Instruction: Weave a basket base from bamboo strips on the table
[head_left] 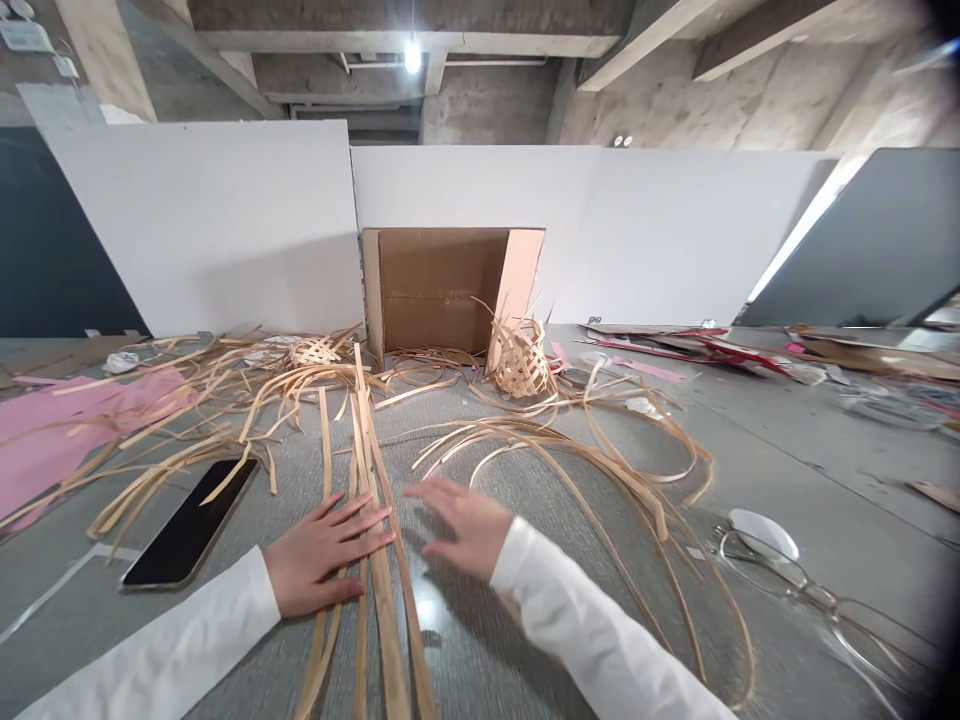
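Observation:
Several flat bamboo-like strips [386, 630] lie lengthwise on the grey surface, running away from me roughly side by side. My left hand [322, 555] rests flat across them, fingers spread and palm down. Just right of the strips is my right hand [465, 525], its fingers stretched out and slightly blurred, holding nothing. Whether it touches the surface I cannot tell. Beyond it, a bundle of thin curved strips [585, 455] sweeps to the right. A partly woven basket [521, 360] with loose ends sticking up stands farther back, and another woven piece [313, 352] lies among tangled strips at back left.
A black phone [191, 525] lies left of my left hand, with a strip end over it. Pink paper [45, 430] is at far left. Eyeglasses [817, 600] and a white computer mouse [763, 535] sit at right. An open cardboard box [442, 290] and white panels [480, 185] stand behind.

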